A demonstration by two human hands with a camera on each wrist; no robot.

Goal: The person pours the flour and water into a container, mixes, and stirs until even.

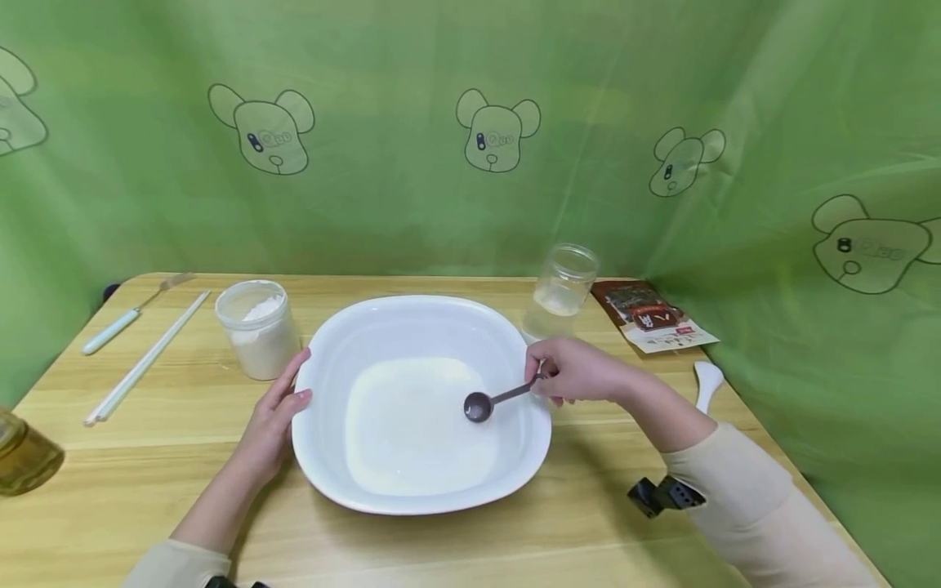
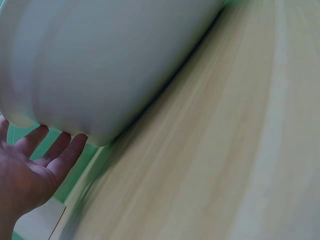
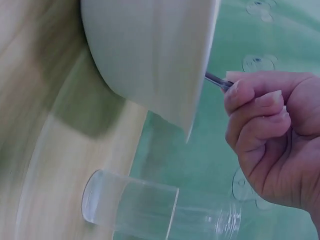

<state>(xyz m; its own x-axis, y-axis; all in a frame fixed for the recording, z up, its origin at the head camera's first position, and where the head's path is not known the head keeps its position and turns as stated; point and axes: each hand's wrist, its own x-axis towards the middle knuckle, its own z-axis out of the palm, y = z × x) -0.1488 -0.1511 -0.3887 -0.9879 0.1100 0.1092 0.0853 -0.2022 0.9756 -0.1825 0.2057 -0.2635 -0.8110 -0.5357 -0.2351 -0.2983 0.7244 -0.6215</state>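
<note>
A wide white basin (image 1: pixel 419 327) sits on the table before me, its inner floor pale and bright. My left hand (image 1: pixel 274 416) holds the basin's left rim, with several fingertips (image 2: pixel 75 145) against its outer wall in the left wrist view. Between thumb and fingers, my right hand (image 1: pixel 581 371) pinches the handle of a dark measuring spoon (image 1: pixel 479 407). The spoon's small round bowl is over the right part of the basin, with a glint inside it. Most of the spoon is hidden behind the basin wall in the right wrist view.
Behind the right hand stands a clear jar of liquid (image 1: pixel 559 298), beside a brown packet (image 1: pixel 650 314) and a white spoon handle (image 1: pixel 707 382). Leftward are a jar of white powder (image 1: pixel 260 335), chopsticks (image 1: pixel 150 355), a fork (image 1: pixel 113 328) and a jar of amber liquid (image 1: pixel 25 457).
</note>
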